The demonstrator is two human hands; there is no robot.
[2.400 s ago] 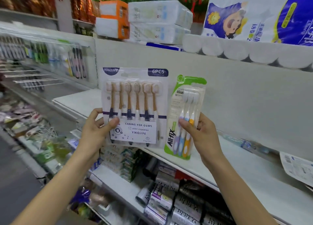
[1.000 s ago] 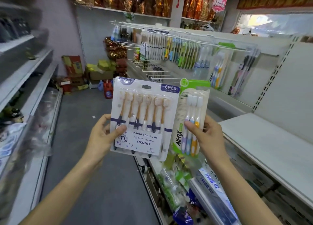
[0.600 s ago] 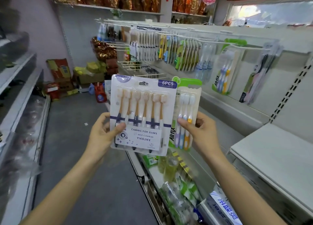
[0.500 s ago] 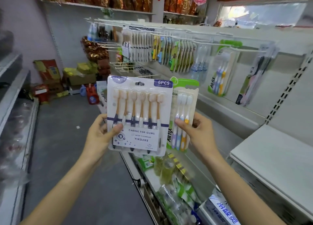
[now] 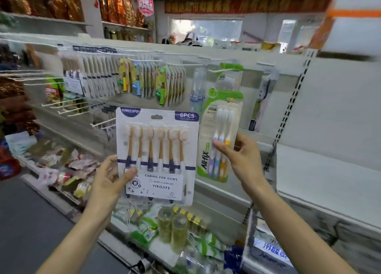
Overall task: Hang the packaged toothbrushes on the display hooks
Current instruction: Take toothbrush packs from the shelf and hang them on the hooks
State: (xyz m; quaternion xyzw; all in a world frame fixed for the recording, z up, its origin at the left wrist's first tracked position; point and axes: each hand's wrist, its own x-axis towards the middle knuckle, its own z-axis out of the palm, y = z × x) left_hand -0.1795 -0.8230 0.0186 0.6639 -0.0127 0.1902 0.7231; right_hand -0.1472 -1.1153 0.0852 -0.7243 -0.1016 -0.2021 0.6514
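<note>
The left hand is pinching the six-pack by its lower left edge, thumb on front, keeping the hang hole on top free; the right hand is gripping the green pack, probably lining it up with the hook at 12 o'clock, where a matching pack is hanging.

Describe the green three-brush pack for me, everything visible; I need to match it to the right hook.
The green-edged clear plastic Allfix toothbrush pack is a flat card with a pale front panel and a green rounded top. Three white-bristled brushes sit side by side, handles purple, blue and orange. "Allfix" runs vertically up its lower left. It is held upright, partly behind the six-brush pack's right edge. The right hand pinches it mid-height, thumb across the handles. A similar green-topped pack hangs directly behind it.
</note>
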